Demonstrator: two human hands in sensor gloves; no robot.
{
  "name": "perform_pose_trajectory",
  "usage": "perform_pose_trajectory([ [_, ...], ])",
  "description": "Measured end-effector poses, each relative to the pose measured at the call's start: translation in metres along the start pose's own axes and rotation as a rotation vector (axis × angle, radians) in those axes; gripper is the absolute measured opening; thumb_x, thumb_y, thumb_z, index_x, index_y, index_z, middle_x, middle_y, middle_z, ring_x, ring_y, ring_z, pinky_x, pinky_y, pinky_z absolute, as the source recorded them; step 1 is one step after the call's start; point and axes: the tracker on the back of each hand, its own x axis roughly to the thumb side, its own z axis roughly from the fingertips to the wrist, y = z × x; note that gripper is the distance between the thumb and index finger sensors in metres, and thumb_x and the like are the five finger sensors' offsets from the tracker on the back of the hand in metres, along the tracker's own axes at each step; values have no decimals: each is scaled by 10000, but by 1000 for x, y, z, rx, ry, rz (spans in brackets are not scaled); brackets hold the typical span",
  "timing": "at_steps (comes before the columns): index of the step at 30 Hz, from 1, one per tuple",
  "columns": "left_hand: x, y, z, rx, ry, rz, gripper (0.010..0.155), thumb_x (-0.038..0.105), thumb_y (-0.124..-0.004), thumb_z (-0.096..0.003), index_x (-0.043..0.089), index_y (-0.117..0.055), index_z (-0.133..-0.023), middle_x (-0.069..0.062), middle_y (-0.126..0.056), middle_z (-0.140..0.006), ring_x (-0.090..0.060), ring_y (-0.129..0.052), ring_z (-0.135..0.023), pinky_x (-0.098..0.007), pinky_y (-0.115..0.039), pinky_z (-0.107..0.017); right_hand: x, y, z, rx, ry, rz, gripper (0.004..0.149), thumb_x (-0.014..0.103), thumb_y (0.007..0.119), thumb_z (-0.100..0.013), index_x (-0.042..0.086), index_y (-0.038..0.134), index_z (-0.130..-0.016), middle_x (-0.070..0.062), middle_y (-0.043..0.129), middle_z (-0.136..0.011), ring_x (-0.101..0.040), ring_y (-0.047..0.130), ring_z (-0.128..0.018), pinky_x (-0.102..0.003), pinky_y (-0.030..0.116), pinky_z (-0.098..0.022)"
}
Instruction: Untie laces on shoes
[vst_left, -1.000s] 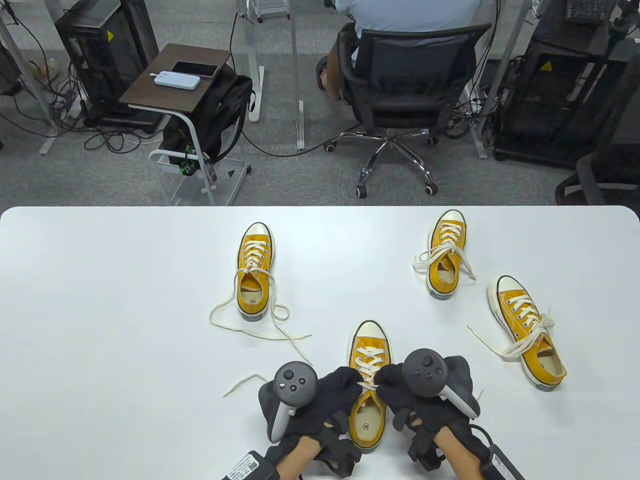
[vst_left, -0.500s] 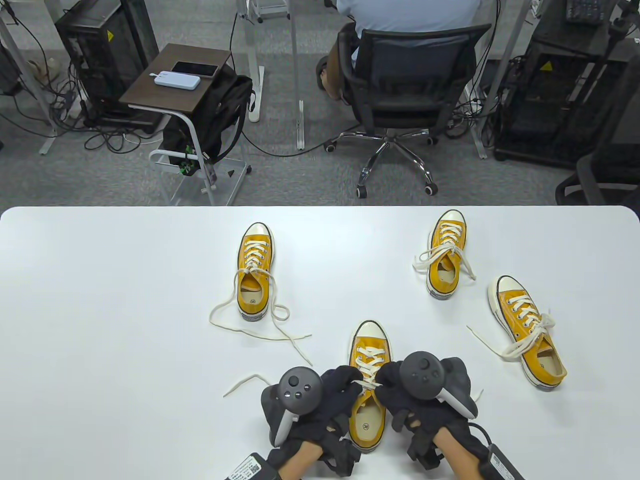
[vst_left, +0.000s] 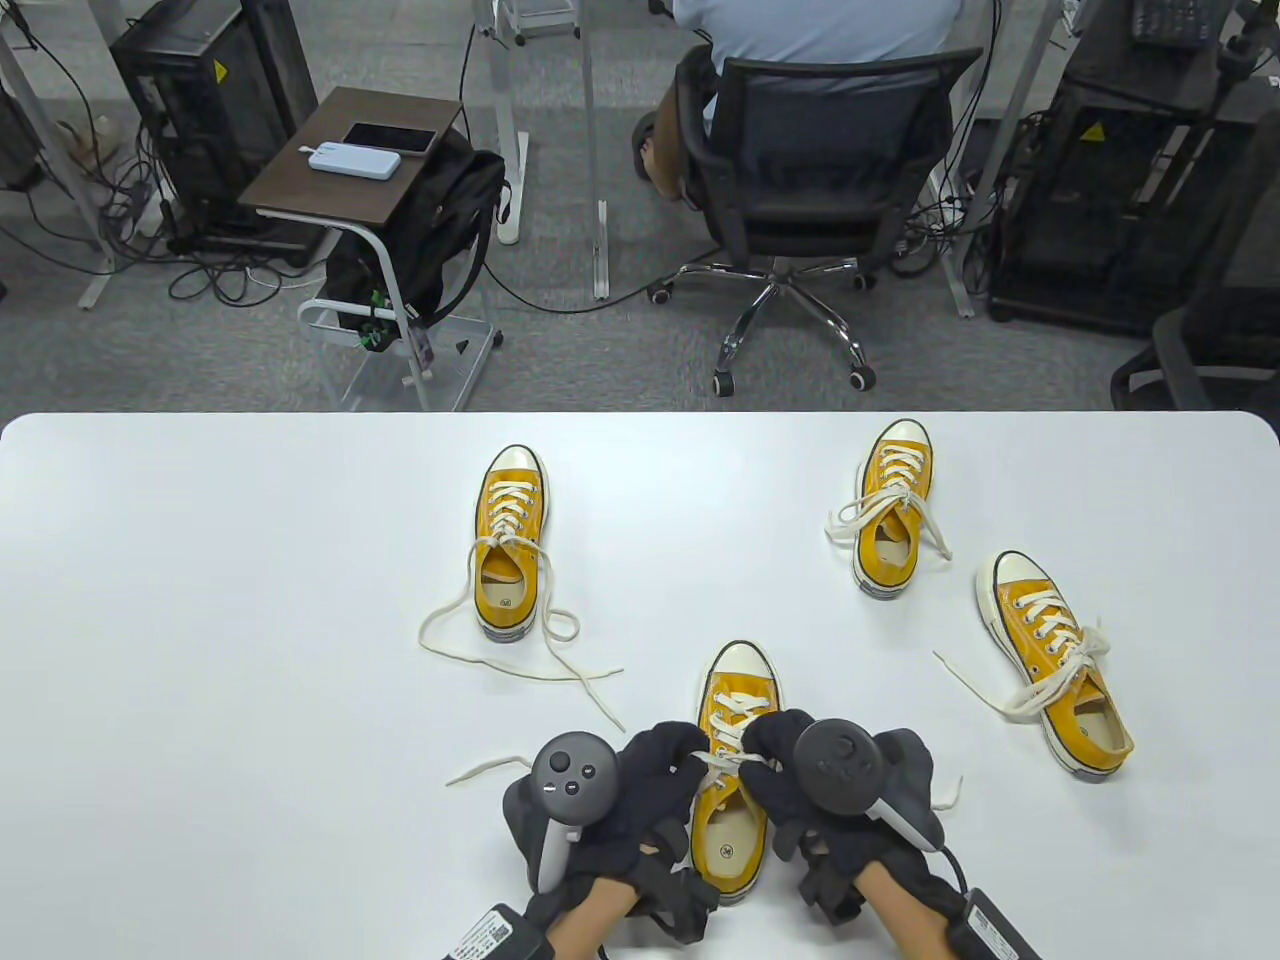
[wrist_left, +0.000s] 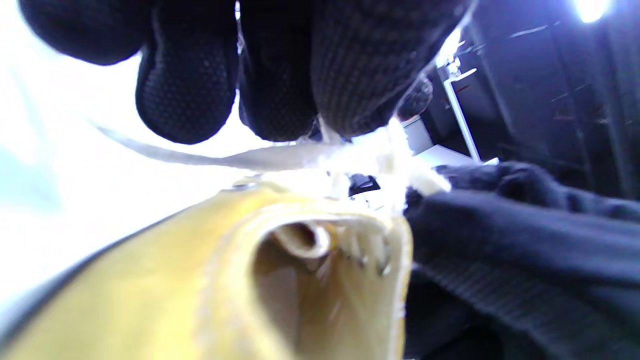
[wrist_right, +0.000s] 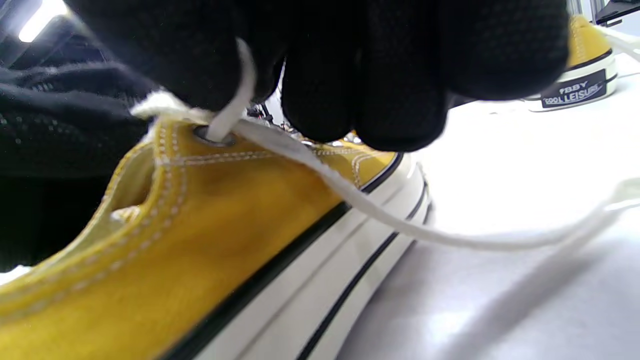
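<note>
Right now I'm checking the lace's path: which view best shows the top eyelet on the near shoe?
Right wrist view: the eyelet is sharp, lace threading it. Left wrist view is blurred; table view hides it behind the hands.

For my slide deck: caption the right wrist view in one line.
Gloved right hand pinches the white lace at a yellow sneaker's top eyelet.

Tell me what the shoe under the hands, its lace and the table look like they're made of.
Shoe: matte yellow woven canvas, judging by its visible stitching; sole band looks like smooth off-white rubber.
Lace: flat cream woven cloth, probably cotton.
Table: smooth white top, faintly glossy, likely laminate; cannot tell for sure.
</note>
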Motion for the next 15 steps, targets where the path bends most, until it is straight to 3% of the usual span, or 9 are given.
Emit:
perform_pose_trajectory([
  [3, 0, -1, -1, -21, 10, -19, 381, 387, -847, -446, 365, -862, -826, -48, -927, -846, -353, -964, -648, -487, -819, -436, 0, 1, -1, -6, 4, 15, 398, 347, 860, -431, 218, 758, -793, -122, 916, -763, -367, 955, -561, -509, 825, -372],
  [7, -7, 0, -3, -12, 53, -12, 363, 468, -831, -447, 343, -880, -784, -64, -935, -830, -368, -964, -632, -493, -818, -429, -7, -3, 0, -54, 36, -3, 353, 453, 826, -433, 249, 780, -717, -124, 924, -740, -370, 960, -548, -506, 829, -360],
  [12, -5, -1, -4, -1, 24, 3, 395, 389, -846, -445, 354, -834, -838, -44, -918, -852, -338, -968, -645, -467, -828, -424, -9, -3, -1, -61, 47, -17, 403, 353, 831, -446, 217, 750, -817, -126, 914, -764, -367, 960, -546, -502, 830, -355],
  [15, -3, -1, -6, 13, -22, 17, 412, 323, -858, -439, 358, -826, -849, -17, -941, -807, -303, -986, -613, -446, -844, -401, -7, -2, -1, -72, 40, -13, 405, 341, 856, -432, 219, 758, -806, -110, 926, -741, -358, 966, -537, -495, 836, -347],
])
